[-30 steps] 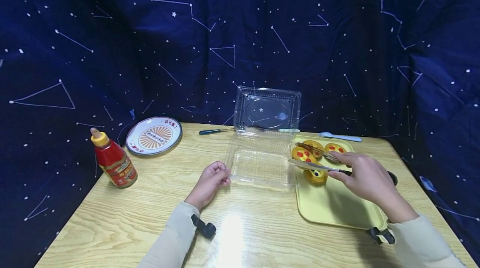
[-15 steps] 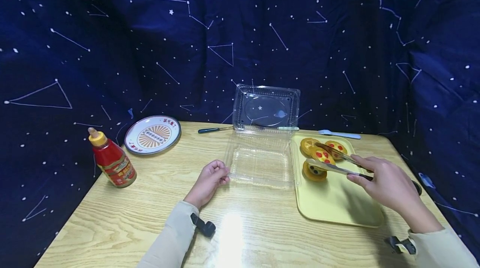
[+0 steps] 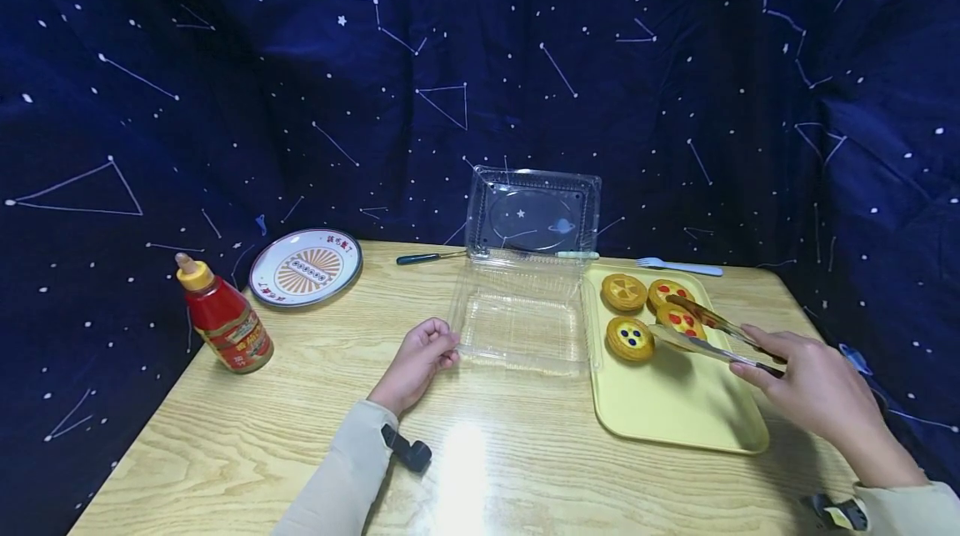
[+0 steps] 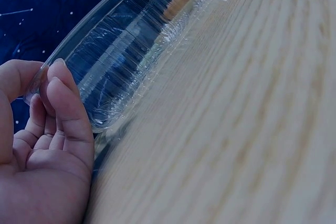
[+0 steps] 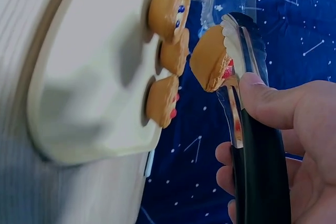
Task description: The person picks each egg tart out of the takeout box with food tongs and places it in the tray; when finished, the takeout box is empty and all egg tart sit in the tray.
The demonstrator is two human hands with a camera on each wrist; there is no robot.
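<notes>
My right hand (image 3: 821,390) grips black-handled tongs (image 3: 712,348) over the yellow tray (image 3: 667,411). Between the tongs' tips is a tart with red dots (image 3: 681,320); the right wrist view shows this tart (image 5: 209,59) raised off the tray. Three more tarts stand at the tray's far end: one with blue dots (image 3: 630,339), one with a plain pattern (image 3: 624,293) and another with red dots (image 3: 663,293). With thumb and fingers my left hand (image 3: 418,363) pinches the near left corner of a clear plastic container (image 4: 123,51), whose lid (image 3: 534,215) stands raised behind.
At the left are a red sauce bottle (image 3: 228,323) with a yellow cap and a patterned white plate (image 3: 306,268). A dark-handled utensil (image 3: 420,258) and a light blue fork (image 3: 682,268) lie along the back edge, before a starry curtain (image 3: 480,61).
The tongs have carried the red-dotted tart rightward from beside the container across the tray, uncovering the plain and blue-dotted tarts. My left hand has stayed at the container's corner.
</notes>
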